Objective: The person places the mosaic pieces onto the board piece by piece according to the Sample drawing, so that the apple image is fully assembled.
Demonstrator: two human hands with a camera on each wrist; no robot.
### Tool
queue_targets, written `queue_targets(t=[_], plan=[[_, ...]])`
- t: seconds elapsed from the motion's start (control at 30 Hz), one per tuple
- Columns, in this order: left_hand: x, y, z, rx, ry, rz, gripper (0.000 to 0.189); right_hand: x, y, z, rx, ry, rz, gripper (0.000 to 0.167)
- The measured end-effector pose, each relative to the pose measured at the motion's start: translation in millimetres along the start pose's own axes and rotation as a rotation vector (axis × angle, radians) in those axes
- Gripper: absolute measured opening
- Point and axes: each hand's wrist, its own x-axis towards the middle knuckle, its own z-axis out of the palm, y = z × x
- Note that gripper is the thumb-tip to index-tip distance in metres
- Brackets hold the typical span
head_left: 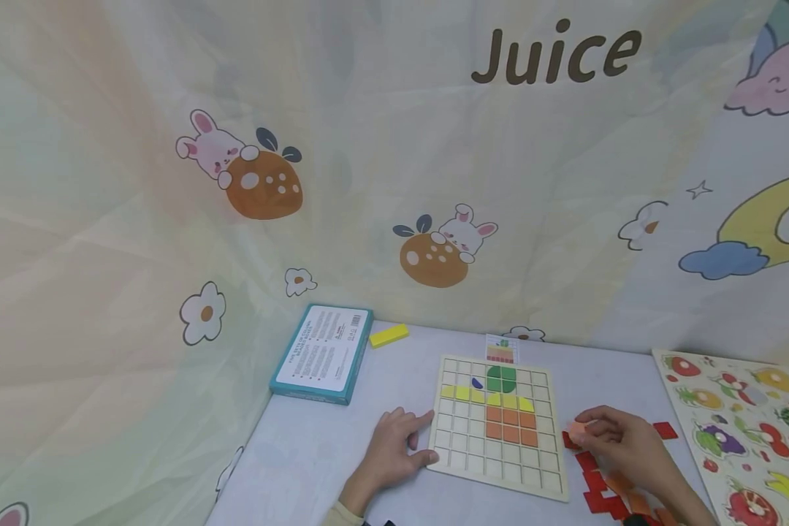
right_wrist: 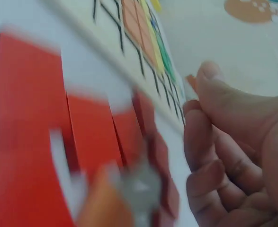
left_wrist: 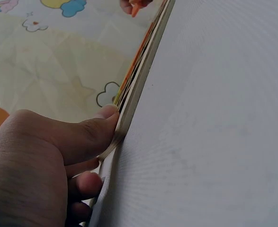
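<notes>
A wooden grid board [head_left: 460, 453] lies on the table, with green, blue, yellow and orange tiles set in its upper and middle cells. At its left edge is my left hand [head_left: 391, 449], whose thumb and forefinger touch the side apart from each other; the left wrist view shows the thumb [left_wrist: 89, 135] against that edge. Just right of the board, my right hand [head_left: 624, 442] pinches an orange tile [head_left: 576, 429] between thumb and fingertips. Beneath and beside that hand lie loose red tiles [head_left: 594, 481] and orange tiles [head_left: 638, 502], partly hidden by it.
A small printed pattern card [head_left: 502, 349] sits behind the board. To the left are a blue-edged box [head_left: 322, 354] and a yellow block [head_left: 389, 335]. A fruit puzzle board [head_left: 739, 431] lies at the right. Printed cloth hangs behind the table.
</notes>
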Motion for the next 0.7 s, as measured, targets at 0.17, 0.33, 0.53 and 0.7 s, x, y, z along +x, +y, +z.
queue_targets(t=[0.17,0.33,0.53,0.7], plan=[[0.4,-0.5,0.1,-0.014,-0.029,-0.026,0.068,9.5,-24.9,27.2,0.071,0.003,-0.017,0.056],[0.5,0.0,-0.2,-0.012,-0.046,-0.04,0.069,17.4,-48.4,47.9,0.052,0.022,-0.122,0.044],[0.9,-0.3,0.4,-0.004,-0.041,-0.039,0.069,30.2,-59.0,69.6,0.015,0.085,-0.306,0.032],[1.1,-1.0,0.6,-0.009,-0.047,-0.054,0.069,39.1,-70.1,86.7,-0.003,0.099,-0.35,0.028]])
